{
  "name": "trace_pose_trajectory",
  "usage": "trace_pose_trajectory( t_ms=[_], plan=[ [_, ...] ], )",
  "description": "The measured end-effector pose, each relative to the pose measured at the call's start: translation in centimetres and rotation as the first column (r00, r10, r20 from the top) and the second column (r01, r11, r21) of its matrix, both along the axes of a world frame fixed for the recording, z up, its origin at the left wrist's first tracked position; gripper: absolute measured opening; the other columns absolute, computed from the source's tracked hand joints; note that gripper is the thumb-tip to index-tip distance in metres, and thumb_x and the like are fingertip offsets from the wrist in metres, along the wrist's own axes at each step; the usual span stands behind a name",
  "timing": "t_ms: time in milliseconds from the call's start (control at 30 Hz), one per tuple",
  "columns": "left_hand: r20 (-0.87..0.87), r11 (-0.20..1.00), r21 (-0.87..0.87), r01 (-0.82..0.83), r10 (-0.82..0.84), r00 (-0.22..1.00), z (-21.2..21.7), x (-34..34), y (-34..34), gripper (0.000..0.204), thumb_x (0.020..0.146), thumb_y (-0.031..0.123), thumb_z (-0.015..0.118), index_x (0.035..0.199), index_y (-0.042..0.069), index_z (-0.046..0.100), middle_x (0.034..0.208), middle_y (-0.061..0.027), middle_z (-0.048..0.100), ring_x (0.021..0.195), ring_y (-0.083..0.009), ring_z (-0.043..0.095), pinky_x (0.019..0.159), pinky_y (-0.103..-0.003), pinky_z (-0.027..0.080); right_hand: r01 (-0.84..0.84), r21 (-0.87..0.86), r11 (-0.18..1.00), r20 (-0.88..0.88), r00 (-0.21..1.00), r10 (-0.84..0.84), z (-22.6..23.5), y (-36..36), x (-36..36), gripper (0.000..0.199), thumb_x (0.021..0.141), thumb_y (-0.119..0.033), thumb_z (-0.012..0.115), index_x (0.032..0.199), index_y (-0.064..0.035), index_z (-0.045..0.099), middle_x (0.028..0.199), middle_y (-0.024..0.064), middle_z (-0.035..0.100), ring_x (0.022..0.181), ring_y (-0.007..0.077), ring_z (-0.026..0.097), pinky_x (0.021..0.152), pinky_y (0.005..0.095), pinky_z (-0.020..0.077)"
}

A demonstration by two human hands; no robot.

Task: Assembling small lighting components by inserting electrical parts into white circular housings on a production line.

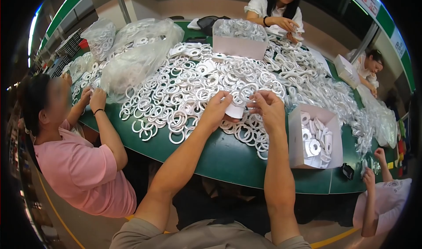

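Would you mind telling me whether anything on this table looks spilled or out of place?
Nothing stands out. White rings lie heaped loose across the green table, near its front edge. The left hand and right hand hold a small white piece above them.

- A factory sorting or assembly hall.
- A long green table [228, 156] carries heaps of white plastic rings [184, 91].
- Several seated workers, cardboard boxes [296, 139] and full plastic bags [132, 60] surround it.

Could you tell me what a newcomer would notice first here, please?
A great heap of white rings covers the green table. At its near edge, the left hand and right hand pinch a small white piece together. An open box of parts sits right.
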State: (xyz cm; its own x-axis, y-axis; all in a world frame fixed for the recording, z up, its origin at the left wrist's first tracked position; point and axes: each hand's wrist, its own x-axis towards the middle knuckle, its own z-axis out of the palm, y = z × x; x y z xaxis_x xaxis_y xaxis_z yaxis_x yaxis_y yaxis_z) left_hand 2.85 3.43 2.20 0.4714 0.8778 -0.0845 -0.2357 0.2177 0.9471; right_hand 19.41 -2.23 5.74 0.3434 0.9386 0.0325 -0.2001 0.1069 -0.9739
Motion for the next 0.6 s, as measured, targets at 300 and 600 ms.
trace_pose_trajectory(
  t_ms=[300,600],
  plan=[
    [0.121,0.999,-0.026,0.037,-0.034,0.992,-0.78,0.22,0.15,0.039,0.101,0.039,0.038,0.114,0.004,0.050,0.098,-0.0105,0.063,0.079,-0.0212,0.067,0.056,-0.035,0.060,-0.085,-0.143,0.986,0.037,0.995,0.091,-0.72,-0.12,0.29,0.018,0.086,-0.014,0.068,0.091,0.0023,0.065,0.081,0.0081,0.066,0.060,0.0115,0.059,0.049,0.0224,0.0462],
    [0.123,0.999,-0.033,0.027,-0.023,0.992,-0.69,0.15,0.08,0.039,0.100,0.039,0.039,0.114,0.004,0.050,0.098,-0.0099,0.062,0.079,-0.0220,0.067,0.056,-0.035,0.060,-0.059,-0.193,0.979,0.162,0.983,0.091,-0.53,-0.05,-0.03,0.018,0.084,-0.014,0.068,0.088,0.0031,0.066,0.075,0.0072,0.066,0.055,0.0093,0.057,0.044,0.0216,0.0448]
  ],
)
